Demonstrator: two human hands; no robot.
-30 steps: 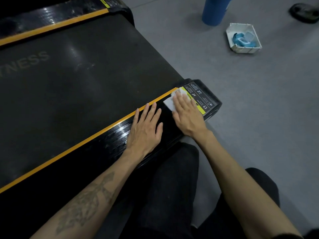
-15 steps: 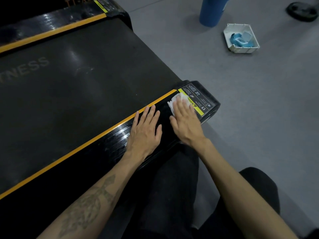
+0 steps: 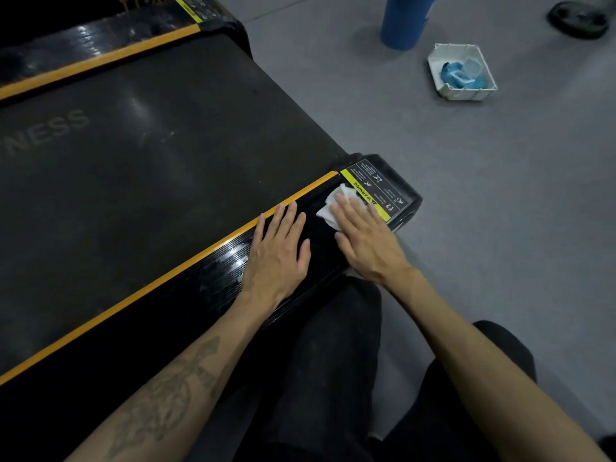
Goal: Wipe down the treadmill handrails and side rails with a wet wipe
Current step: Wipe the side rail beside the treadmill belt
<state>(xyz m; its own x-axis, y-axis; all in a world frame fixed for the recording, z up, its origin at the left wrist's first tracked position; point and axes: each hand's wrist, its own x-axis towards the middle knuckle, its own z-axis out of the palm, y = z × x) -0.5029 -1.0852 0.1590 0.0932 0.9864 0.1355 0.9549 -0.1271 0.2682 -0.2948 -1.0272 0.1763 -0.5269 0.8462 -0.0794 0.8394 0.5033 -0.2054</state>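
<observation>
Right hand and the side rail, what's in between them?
In the head view, the white wet wipe lies flat under the right hand, pressed onto the black side rail by the warning label.

Dim overhead light, glare on treadmill belt [image 3: 140, 105], wide-angle bowing

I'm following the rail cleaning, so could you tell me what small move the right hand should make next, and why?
Probably slide the wipe forward over the warning label: the right hand presses it flat just short of the side rail's end.
</observation>
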